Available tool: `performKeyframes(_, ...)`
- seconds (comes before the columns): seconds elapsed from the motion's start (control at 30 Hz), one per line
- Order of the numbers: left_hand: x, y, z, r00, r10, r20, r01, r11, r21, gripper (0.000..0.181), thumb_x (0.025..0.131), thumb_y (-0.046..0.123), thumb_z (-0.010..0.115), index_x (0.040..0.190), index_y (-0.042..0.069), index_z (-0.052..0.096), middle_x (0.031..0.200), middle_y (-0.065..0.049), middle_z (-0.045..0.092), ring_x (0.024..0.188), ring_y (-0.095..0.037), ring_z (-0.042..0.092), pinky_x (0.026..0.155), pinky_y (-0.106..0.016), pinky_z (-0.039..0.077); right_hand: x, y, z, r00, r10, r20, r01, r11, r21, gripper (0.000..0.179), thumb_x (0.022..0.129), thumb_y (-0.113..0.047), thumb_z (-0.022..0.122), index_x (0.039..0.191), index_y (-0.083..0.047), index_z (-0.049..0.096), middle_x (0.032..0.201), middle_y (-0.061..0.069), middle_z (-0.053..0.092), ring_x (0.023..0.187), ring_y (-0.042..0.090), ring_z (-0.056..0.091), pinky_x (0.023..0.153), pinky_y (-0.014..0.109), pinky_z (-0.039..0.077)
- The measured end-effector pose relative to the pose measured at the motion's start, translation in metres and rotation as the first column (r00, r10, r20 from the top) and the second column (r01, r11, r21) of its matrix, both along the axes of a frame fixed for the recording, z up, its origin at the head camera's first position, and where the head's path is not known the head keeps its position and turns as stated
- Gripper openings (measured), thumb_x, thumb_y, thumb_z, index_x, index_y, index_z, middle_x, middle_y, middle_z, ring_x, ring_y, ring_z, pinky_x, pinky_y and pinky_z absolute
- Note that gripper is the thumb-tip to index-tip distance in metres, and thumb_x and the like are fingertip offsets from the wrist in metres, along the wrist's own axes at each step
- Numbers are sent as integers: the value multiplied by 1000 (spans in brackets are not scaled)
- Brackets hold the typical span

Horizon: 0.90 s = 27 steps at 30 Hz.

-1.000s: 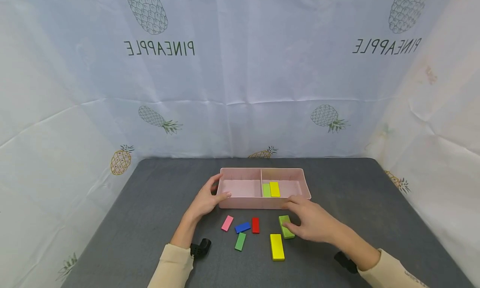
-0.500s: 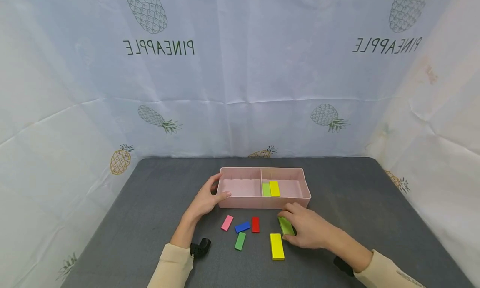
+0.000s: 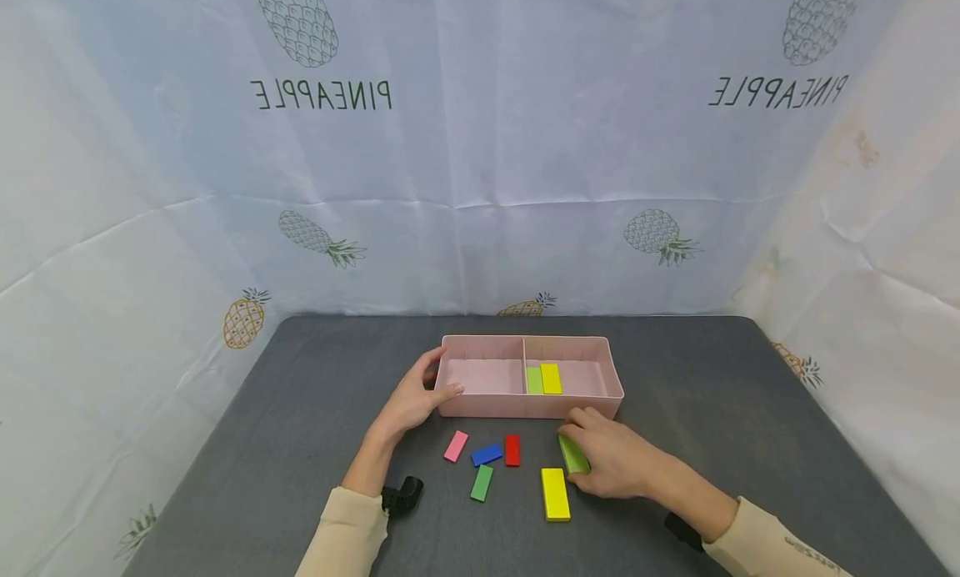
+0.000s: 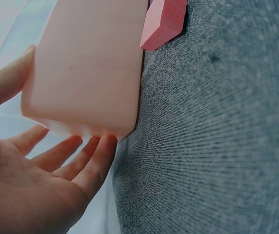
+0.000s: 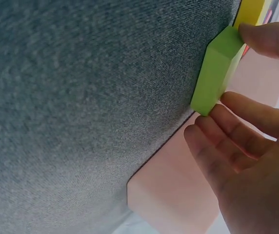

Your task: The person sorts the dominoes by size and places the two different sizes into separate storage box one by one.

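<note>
The pink two-compartment box (image 3: 480, 406) stands in the middle of the table. My left hand (image 3: 408, 403) grips its left end; in the left wrist view the thumb lies against the wall by the rim and the fingertips touch the end wall. My right hand (image 3: 618, 456) pinches a light green block (image 3: 573, 454) lengthwise in front of the box, thumb at the near end and fingers at the far end. In the right wrist view the green block (image 5: 215, 73) lies on the table between thumb and fingertips. A larger yellow block (image 3: 555, 495) is just left of the right thumb.
Inside the right compartment lie a light green block (image 3: 534, 381) and a yellow block (image 3: 551, 378). Before the box are pink (image 3: 456, 446), blue (image 3: 487, 454), red (image 3: 512, 450) and dark green (image 3: 482, 483) small blocks. A pineapple-print curtain (image 3: 480, 143) surrounds the table.
My right hand has come down and nearer from the box's front edge, and its thumb and fingers have closed onto the ends of the light green block. The left hand stays on the box.
</note>
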State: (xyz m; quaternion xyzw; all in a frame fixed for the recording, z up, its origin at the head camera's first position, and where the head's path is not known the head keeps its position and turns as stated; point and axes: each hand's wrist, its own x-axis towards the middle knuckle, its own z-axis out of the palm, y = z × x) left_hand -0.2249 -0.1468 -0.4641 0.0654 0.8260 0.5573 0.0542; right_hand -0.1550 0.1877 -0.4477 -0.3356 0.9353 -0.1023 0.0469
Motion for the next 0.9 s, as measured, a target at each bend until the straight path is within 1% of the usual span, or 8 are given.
performKeyframes(0.2,1,1,0,1000,-5,0,5,1000,4,79,91,24,77,157,13,36,158,-17,38,139,-42,43,103,-63,42,0,0,2,999,-25,27,25,1000,0,54,79,-35,84,122,-7,67,115,-3,54,103,14,47,84,34,52)
performKeyframes(0.37,1,1,1,1000,0,-1,0,1000,4,79,91,24,78,157,13,36,158,-17,38,140,-42,42,104,-64,41,-1,0,10,999,-35,19,35,999,6,57,77,-38,84,122,-9,67,113,-6,53,102,12,46,83,33,53)
performKeyframes(0.53,1,1,2,1000,-2,-7,2,1000,5,79,91,23,77,158,13,36,158,-17,38,139,-42,42,104,-63,41,-1,-1,22,1000,-18,-18,18,1000,-2,56,77,-38,84,122,-8,66,114,-4,54,100,12,47,83,33,53)
performKeyframes(0.7,1,1,2,1000,-6,-14,6,1000,-6,79,91,24,77,158,13,36,158,-17,39,139,-42,43,103,-62,42,-2,0,35,998,-1,-67,0,1000,-21,55,78,-37,83,121,-7,65,112,-4,52,97,11,46,77,29,51)
performKeyframes(0.83,1,1,1,1000,-3,-13,3,1000,-8,80,90,25,78,158,13,36,157,-17,39,138,-41,44,103,-62,42,-6,1,45,997,-10,-76,6,999,-45,55,78,-36,83,120,-7,64,108,-5,51,91,9,46,71,25,50)
performKeyframes(0.9,0,1,1,1000,0,-11,0,1000,-9,80,90,25,78,157,13,36,157,-17,40,138,-41,44,103,-62,42,-9,2,51,996,-13,-90,9,999,-52,54,78,-35,84,119,-7,63,108,-4,52,91,9,47,71,25,51)
